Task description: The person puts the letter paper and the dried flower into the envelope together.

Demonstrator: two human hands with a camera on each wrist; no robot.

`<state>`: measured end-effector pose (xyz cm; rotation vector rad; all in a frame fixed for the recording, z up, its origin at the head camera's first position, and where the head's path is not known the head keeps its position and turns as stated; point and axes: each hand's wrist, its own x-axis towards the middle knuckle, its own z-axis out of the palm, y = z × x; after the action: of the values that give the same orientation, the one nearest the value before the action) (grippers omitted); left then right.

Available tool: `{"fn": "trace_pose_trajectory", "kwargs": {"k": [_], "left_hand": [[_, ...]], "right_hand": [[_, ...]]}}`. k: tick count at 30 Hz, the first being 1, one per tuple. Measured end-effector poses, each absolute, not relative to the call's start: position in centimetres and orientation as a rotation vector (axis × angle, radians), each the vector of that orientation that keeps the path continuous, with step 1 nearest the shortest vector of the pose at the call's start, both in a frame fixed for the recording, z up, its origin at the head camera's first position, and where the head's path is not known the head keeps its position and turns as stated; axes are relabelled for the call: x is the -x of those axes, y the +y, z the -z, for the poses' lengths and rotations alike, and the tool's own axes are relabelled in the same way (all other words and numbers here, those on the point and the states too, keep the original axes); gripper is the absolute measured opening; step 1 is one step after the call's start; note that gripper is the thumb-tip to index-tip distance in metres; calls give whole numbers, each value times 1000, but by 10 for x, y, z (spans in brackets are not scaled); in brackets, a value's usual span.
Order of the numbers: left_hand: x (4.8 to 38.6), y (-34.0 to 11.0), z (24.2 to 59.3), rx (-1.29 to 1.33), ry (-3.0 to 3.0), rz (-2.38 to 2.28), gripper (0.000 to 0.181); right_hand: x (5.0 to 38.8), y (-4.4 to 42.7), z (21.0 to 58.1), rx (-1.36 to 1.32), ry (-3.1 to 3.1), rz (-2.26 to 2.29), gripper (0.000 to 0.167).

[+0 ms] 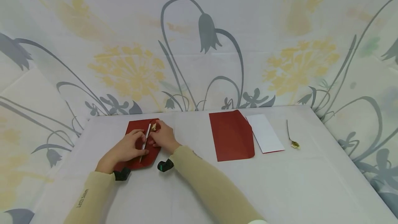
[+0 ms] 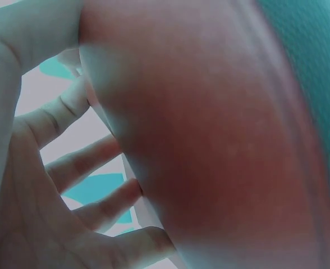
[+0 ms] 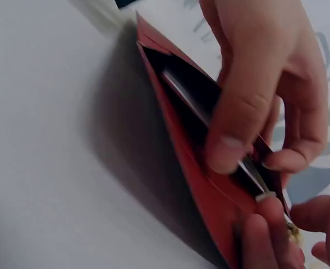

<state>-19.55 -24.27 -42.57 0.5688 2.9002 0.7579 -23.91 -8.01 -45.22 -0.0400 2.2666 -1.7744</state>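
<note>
Near the left end of the table, both hands are at a red envelope [image 1: 135, 125], its opening spread, with a folded card [image 1: 146, 136] edge-on in it. My left hand [image 1: 127, 146] grips the envelope, its thumb at the opening in the right wrist view and several fingers along the red paper [image 2: 210, 140] in the left wrist view. My right hand [image 1: 164, 137] pinches the envelope's edge, fingertips [image 3: 269, 224] beside the card's end. A small dried flower [image 1: 153, 127] shows by these fingers; whether they also hold its stem, I cannot tell.
Right of the middle lies a second red envelope [image 1: 231, 137]. Beside it are a white card [image 1: 265, 134] with a red edge and another dried flower [image 1: 294, 144] on a thin stem. A flower-patterned cloth [image 1: 186, 61] hangs behind the white table [image 1: 192, 189].
</note>
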Motion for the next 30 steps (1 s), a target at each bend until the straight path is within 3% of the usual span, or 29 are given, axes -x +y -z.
{"fn": "trace_pose_trajectory", "kwargs": {"k": [5, 13, 21, 30], "left_hand": [[196, -242, 427, -569, 2899, -756, 31], [197, -244, 427, -576, 2902, -763, 31], [198, -243, 428, -578, 2900, -754, 31], [197, -243, 428, -576, 2897, -755, 30]], "right_hand": [[250, -76, 444, 84, 2236, 1598, 50], [251, -70, 439, 101, 2155, 1615, 20], [248, -67, 439, 206, 2208, 1543, 24], [248, -63, 447, 289, 2203, 1597, 13]]}}
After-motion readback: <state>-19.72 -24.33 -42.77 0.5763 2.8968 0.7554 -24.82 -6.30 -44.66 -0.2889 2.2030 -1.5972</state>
